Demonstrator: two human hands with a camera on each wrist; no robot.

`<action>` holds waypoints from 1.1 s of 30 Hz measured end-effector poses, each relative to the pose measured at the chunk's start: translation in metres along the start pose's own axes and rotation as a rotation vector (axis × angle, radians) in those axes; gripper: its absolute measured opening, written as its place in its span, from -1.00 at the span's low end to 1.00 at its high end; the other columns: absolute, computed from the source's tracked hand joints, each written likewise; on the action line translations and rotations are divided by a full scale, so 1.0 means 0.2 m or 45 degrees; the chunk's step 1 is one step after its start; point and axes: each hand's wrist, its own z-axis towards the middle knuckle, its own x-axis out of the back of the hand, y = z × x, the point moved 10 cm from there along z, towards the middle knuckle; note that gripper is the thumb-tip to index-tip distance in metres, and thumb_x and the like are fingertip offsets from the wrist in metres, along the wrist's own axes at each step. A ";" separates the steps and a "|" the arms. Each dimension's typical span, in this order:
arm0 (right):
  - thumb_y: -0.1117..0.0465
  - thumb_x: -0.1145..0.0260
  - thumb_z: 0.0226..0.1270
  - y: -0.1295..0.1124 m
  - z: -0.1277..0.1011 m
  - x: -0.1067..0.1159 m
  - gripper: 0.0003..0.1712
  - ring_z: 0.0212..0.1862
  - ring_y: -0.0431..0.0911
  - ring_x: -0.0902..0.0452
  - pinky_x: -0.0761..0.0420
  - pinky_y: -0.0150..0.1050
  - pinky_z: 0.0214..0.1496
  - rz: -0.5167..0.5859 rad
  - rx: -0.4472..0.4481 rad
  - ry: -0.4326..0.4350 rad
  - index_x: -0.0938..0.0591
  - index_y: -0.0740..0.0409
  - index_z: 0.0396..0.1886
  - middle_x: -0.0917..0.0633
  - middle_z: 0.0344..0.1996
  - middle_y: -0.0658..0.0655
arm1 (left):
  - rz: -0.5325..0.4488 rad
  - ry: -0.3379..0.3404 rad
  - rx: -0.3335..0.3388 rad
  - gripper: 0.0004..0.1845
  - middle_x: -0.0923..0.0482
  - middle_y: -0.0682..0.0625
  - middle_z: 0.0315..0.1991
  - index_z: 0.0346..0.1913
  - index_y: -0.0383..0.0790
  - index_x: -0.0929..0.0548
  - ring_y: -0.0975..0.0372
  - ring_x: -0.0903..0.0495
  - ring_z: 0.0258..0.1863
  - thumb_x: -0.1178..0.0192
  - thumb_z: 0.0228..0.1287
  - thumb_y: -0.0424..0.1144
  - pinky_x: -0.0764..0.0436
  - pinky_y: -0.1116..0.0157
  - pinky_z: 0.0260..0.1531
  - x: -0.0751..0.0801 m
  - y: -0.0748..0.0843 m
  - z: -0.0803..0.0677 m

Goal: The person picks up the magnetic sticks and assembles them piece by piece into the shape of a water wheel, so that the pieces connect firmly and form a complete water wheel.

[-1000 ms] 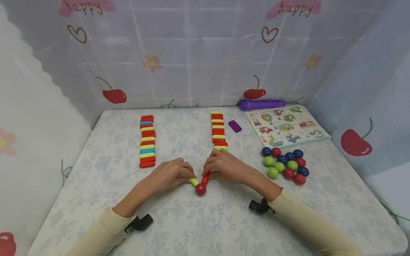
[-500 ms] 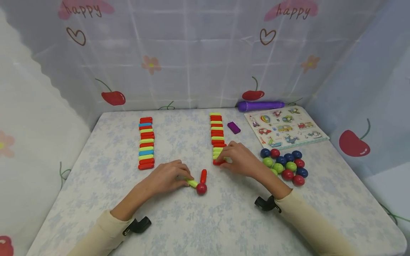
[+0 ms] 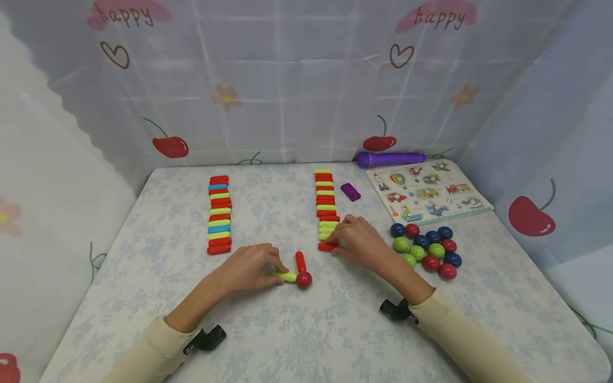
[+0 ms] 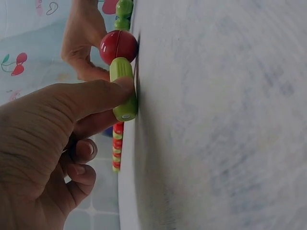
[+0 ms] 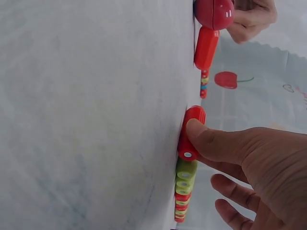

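Note:
My left hand [image 3: 251, 267] pinches a yellow-green stick [image 3: 289, 277] between thumb and finger. The stick's far end meets a red ball [image 3: 304, 280] on the table, and a red stick [image 3: 300, 261] extends from that ball toward the back. In the left wrist view the yellow-green stick [image 4: 125, 109] lies low by the tabletop, its pale end dot facing the camera. My right hand [image 3: 361, 244] pinches another red stick [image 3: 324, 247] at the near end of the right row of sticks [image 3: 326, 200]. Seen from the right wrist, the thumb covers part of this red stick [image 5: 195, 112].
A second row of coloured sticks [image 3: 220, 217] lies at the left. To the right are several red, blue and green balls [image 3: 436, 250], a picture board [image 3: 426, 192], a purple block [image 3: 350, 191] and a purple microphone-shaped thing [image 3: 390, 159]. A printed curtain stands behind the table.
My right hand has let go of the red stick on the ball and moved right to the row's near end, pinching another red stick. The ball with its sticks has turned slightly leftward.

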 end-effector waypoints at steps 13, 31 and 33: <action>0.17 -0.65 0.30 -0.08 0.01 0.03 -0.76 -0.01 -0.10 -0.52 -0.56 -0.12 0.07 0.033 0.215 0.036 -0.90 -0.11 -0.05 -0.86 -0.12 -0.11 | 0.021 -0.100 0.021 -0.76 -0.67 0.28 -0.27 -0.05 0.04 -0.93 0.35 -0.57 -0.26 -0.62 0.22 -0.08 -0.59 0.39 -0.29 -0.01 0.00 0.06; 0.21 -0.64 0.30 -0.20 0.01 -0.03 -0.74 0.02 -0.16 -0.52 -0.53 -0.16 0.13 0.126 0.418 -0.014 -0.91 -0.14 -0.05 -0.84 -0.08 -0.16 | 0.023 -0.095 0.023 -0.76 -0.67 0.28 -0.28 -0.07 0.05 -0.93 0.36 -0.56 -0.30 -0.62 0.22 -0.06 -0.59 0.39 -0.31 -0.01 -0.01 0.07; 0.22 -0.64 0.29 -0.21 0.01 -0.03 -0.74 0.02 -0.15 -0.53 -0.53 -0.15 0.13 0.136 0.436 -0.009 -0.90 -0.13 -0.05 -0.84 -0.08 -0.15 | 0.025 -0.093 0.023 -0.76 -0.68 0.27 -0.29 -0.07 0.04 -0.93 0.35 -0.56 -0.31 -0.62 0.21 -0.07 -0.59 0.39 -0.31 -0.01 -0.01 0.07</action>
